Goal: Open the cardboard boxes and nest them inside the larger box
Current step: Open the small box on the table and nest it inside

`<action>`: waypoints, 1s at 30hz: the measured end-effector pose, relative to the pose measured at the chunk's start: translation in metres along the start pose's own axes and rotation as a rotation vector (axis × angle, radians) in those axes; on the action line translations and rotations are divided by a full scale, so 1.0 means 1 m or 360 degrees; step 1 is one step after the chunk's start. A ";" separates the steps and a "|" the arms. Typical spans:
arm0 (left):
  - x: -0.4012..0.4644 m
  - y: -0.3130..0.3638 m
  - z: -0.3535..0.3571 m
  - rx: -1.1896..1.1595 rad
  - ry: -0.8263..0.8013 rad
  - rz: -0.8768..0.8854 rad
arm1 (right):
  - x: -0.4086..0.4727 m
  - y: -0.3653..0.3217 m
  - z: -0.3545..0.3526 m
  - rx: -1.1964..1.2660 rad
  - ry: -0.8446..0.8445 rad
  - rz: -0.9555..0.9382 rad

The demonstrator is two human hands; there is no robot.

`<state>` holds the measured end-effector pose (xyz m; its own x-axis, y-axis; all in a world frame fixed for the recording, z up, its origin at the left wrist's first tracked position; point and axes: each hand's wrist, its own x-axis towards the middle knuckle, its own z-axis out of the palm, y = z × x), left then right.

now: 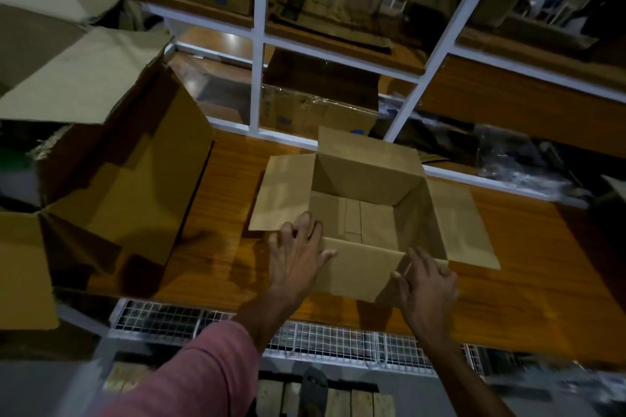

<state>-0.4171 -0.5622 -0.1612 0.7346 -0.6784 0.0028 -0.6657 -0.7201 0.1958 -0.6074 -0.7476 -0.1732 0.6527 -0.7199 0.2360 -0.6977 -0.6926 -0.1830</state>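
Observation:
A small open cardboard box stands on the wooden shelf, its four flaps folded outward and its inside bare. My left hand lies with spread fingers on the box's near left corner, where the left flap meets the near flap. My right hand rests with straight fingers on the near right corner, over the near flap. A much larger open cardboard box sits at the left end of the shelf, its flaps up and its inside dark.
White shelf uprights and rails rise behind the small box, with more cartons stored beyond them. A white wire grid runs below the shelf's front edge. A foot in a sandal shows on the floor.

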 end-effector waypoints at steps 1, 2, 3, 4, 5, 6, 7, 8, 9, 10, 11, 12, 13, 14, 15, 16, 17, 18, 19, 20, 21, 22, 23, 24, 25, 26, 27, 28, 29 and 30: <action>-0.003 0.000 0.000 -0.0009 0.0001 -0.0007 | -0.004 0.006 -0.003 -0.0037 -0.0052 0.0017; -0.005 0.000 0.000 -0.0023 0.0008 -0.0005 | -0.006 0.011 -0.007 -0.0060 -0.0117 0.0043; -0.006 0.000 0.001 -0.0035 0.0023 0.0010 | -0.007 0.015 -0.008 -0.0054 -0.0188 0.0094; -0.007 0.000 0.002 -0.0060 0.0036 0.0039 | -0.004 0.018 -0.010 -0.0030 -0.0255 0.0152; -0.009 0.000 0.004 -0.0112 0.0027 0.0071 | -0.001 0.021 -0.010 -0.0003 -0.0321 0.0186; -0.011 -0.001 0.006 -0.0183 -0.0008 0.0099 | 0.004 0.025 -0.009 0.0030 -0.0377 0.0177; -0.012 -0.001 0.008 -0.0258 -0.0062 0.0123 | 0.009 0.030 -0.008 0.0079 -0.0423 0.0153; -0.013 -0.001 0.009 -0.0316 -0.0119 0.0153 | 0.015 0.034 -0.006 0.0160 -0.0473 0.0153; -0.015 0.000 0.008 -0.0347 -0.0171 0.0184 | 0.021 0.036 -0.007 0.0262 -0.0524 0.0173; -0.016 0.001 0.006 -0.0360 -0.0209 0.0212 | 0.027 0.036 -0.008 0.0360 -0.0565 0.0194; -0.018 0.004 0.004 -0.0351 -0.0238 0.0241 | 0.031 0.034 -0.010 0.0439 -0.0582 0.0207; -0.019 0.007 0.002 -0.0333 -0.0268 0.0261 | 0.033 0.031 -0.014 0.0516 -0.0565 0.0220; -0.021 0.009 0.001 -0.0310 -0.0289 0.0269 | 0.034 0.029 -0.017 0.0600 -0.0513 0.0229; -0.022 0.010 0.000 -0.0285 -0.0295 0.0263 | 0.034 0.026 -0.020 0.0680 -0.0447 0.0229; -0.023 0.009 -0.001 -0.0253 -0.0285 0.0249 | 0.033 0.024 -0.023 0.0752 -0.0386 0.0218; -0.024 0.008 -0.002 -0.0214 -0.0260 0.0239 | 0.032 0.023 -0.027 0.0805 -0.0338 0.0198; -0.025 0.006 -0.004 -0.0168 -0.0226 0.0242 | 0.030 0.022 -0.030 0.0848 -0.0305 0.0172; -0.026 0.005 -0.006 -0.0116 -0.0179 0.0257 | 0.029 0.021 -0.036 0.0871 -0.0283 0.0150; -0.028 0.004 -0.010 -0.0057 -0.0129 0.0271 | 0.029 0.018 -0.042 0.0889 -0.0260 0.0130; -0.029 0.004 -0.013 0.0000 -0.0080 0.0278 | 0.029 0.015 -0.050 0.0888 -0.0236 0.0111; -0.032 0.005 -0.016 0.0048 -0.0041 0.0274 | 0.030 0.012 -0.058 0.0886 -0.0213 0.0084; -0.035 0.006 -0.019 0.0079 -0.0004 0.0265 | 0.030 0.009 -0.066 0.0871 -0.0201 0.0063; -0.038 0.007 -0.021 0.0102 0.0028 0.0252 | 0.030 0.006 -0.073 0.0848 -0.0199 0.0037; -0.041 0.008 -0.024 0.0115 0.0064 0.0235 | 0.028 0.006 -0.080 0.0803 -0.0195 0.0011; -0.043 0.009 -0.027 0.0120 0.0099 0.0220 | 0.026 0.006 -0.086 0.0746 -0.0175 -0.0022; -0.045 0.010 -0.032 0.0119 0.0143 0.0210 | 0.023 0.006 -0.092 0.0684 -0.0147 -0.0055; -0.045 0.011 -0.038 0.0122 0.0193 0.0204 | 0.021 0.006 -0.098 0.0632 -0.0128 -0.0080; -0.045 0.011 -0.047 0.0132 0.0248 0.0207 | 0.018 0.004 -0.106 0.0593 -0.0122 -0.0096; -0.044 0.012 -0.057 0.0135 0.0296 0.0215 | 0.016 0.001 -0.113 0.0563 -0.0119 -0.0113; -0.043 0.012 -0.067 0.0129 0.0329 0.0228 | 0.014 -0.004 -0.122 0.0527 -0.0108 -0.0142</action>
<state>-0.4473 -0.5318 -0.0929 0.6375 -0.7364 0.2267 -0.7673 -0.6336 0.0996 -0.6317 -0.7495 -0.0531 0.7325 -0.6497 0.2033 -0.5109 -0.7220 -0.4667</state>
